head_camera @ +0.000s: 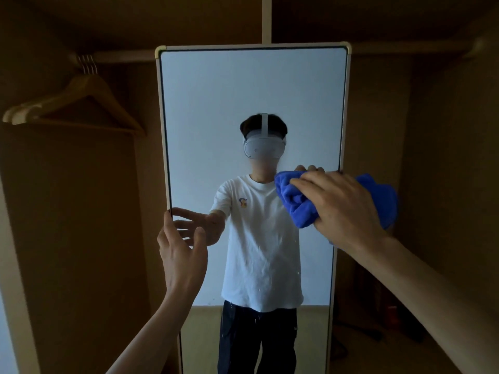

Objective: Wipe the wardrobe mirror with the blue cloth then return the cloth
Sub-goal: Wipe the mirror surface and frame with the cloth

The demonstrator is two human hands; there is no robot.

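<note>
A tall mirror (243, 85) with a cream frame stands inside the wardrobe. My right hand (343, 203) presses a bunched blue cloth (295, 201) against the glass near the mirror's right edge, fingers curled over the cloth. Part of the cloth sticks out past the frame on the right. My left hand (179, 249) is at the mirror's left edge, fingers spread and straight, one fingertip on the frame. The glass reflects a person in a white T-shirt and both hands. Small specks show on the lower glass.
Wooden hangers (73, 103) hang from a rail (121, 56) at the upper left. Brown wardrobe walls close in on both sides. Dark objects and a cable (378, 330) lie on the wardrobe floor at the lower right.
</note>
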